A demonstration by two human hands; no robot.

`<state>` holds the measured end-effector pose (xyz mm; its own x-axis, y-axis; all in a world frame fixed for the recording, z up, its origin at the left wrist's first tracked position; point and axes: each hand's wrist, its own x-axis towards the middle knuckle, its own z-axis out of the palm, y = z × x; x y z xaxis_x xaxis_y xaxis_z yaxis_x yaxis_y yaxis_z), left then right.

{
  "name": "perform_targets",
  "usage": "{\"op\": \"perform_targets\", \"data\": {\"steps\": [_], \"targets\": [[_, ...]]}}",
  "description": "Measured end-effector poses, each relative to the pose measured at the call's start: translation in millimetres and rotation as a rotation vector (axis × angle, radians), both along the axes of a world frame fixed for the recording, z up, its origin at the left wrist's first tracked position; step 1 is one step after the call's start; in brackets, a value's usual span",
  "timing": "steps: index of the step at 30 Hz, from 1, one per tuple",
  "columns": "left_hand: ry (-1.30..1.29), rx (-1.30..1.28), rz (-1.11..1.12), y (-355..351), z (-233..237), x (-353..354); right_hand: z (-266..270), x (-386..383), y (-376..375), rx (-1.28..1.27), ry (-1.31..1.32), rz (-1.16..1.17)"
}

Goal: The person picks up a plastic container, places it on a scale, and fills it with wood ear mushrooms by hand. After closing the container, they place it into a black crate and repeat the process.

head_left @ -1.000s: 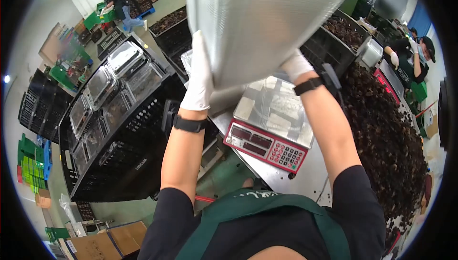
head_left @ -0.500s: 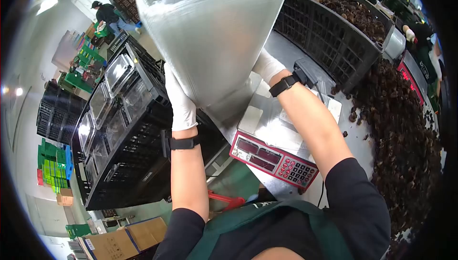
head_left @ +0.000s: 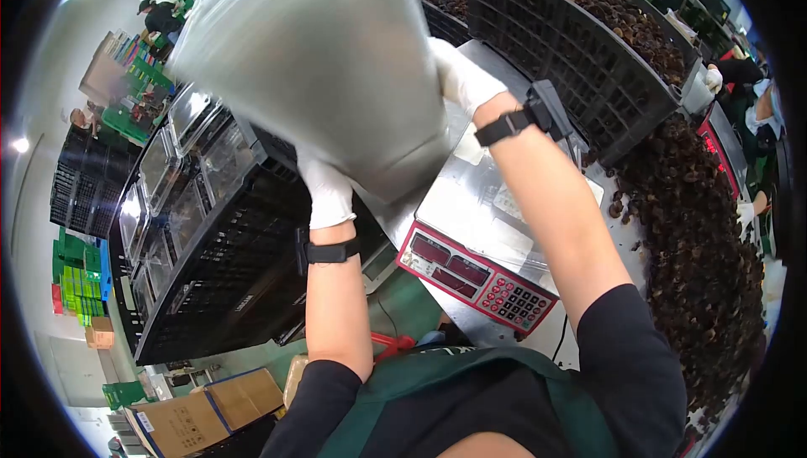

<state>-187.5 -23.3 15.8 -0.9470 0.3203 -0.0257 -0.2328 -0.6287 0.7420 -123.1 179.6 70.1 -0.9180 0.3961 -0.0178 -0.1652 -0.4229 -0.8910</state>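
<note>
A tall stack of clear plastic trays is held up in front of me, tilted to the left. My left hand, in a white glove, supports its lower left side, with the fingers partly hidden behind the stack. On its right side presses my right hand, also gloved, its fingertips hidden too. Just below and right of the stack is a red scale with a metal plate. Left of my left hand, lidded clear containers lie in a black crate.
Dark brown shellfish-like pieces are heaped on the right. A black crate of similar pieces stands at the back right. Cardboard boxes are at lower left. Co-workers appear at upper left and at the right edge.
The tray stack has swung left and tilted further, with both hands still on it. My right hand has shifted left and up. The camera view has shifted a little.
</note>
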Motion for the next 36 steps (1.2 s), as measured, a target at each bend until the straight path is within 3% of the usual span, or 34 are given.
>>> {"op": "perform_targets", "data": {"steps": [5,8,9,12,14,17,18,19,21,22,23,24,26,28,29,31,33,36], "targets": [[-0.022,-0.051,0.128,3.9,-14.2,-6.2,-15.8,20.3,-16.6,-0.119,-0.039,-0.044],[0.099,-0.134,0.198,13.4,4.6,45.7,-17.4,21.4,-14.3,-0.177,-0.042,-0.112],[0.114,-0.129,0.278,18.0,-18.9,41.7,-16.3,20.2,-16.2,-0.220,-0.054,-0.156],[0.032,-0.055,0.275,23.6,-29.3,31.7,-8.8,18.4,-23.0,-0.305,-0.076,-0.233],[0.153,-0.059,0.245,26.7,-47.4,13.5,-7.8,21.5,-25.2,-0.307,-0.076,-0.195],[0.244,-0.139,0.238,35.0,-40.5,1.8,-63.4,-14.3,12.8,-0.099,0.075,-0.232],[0.261,-0.156,0.200,35.0,-25.4,8.6,-67.9,-19.2,19.3,-0.126,0.047,-0.262],[0.252,-0.159,0.167,35.6,-41.6,-7.2,-46.9,-4.8,1.5,-0.186,0.021,-0.272],[0.220,-0.239,0.135,33.7,-57.7,-27.8,-57.3,-4.5,10.4,-0.080,-0.017,-0.294],[0.198,-0.317,0.129,33.0,-56.8,-25.5,-73.7,0.6,30.0,0.150,-0.166,-0.294],[0.408,-0.513,0.325,36.2,-44.8,-11.6,-60.8,19.4,17.1,0.094,-0.065,-0.229],[0.361,-0.485,0.280,28.5,-32.1,-0.1,-56.9,33.7,24.8,0.086,-0.099,-0.164],[0.676,-0.629,0.277,-10.7,26.5,35.1,-43.3,73.6,33.4,0.264,-0.172,-0.096],[0.998,-0.319,0.455,-35.1,100.9,44.7,-17.9,125.2,30.2,0.338,-0.205,-0.120],[1.060,-0.269,0.421,-53.3,142.4,44.6,-7.3,153.2,28.3,0.379,-0.166,-0.143],[1.218,-0.276,0.407,-70.4,225.2,46.2,11.3,208.9,22.4,0.484,-0.152,-0.235],[1.411,-0.314,0.273,-55.4,263.1,34.9,19.2,265.8,10.3,0.407,-0.150,-0.355],[1.533,-1.283,0.226,-5.1,274.8,10.5,10.9,349.6,-16.4,0.333,-0.222,-0.599]]}}
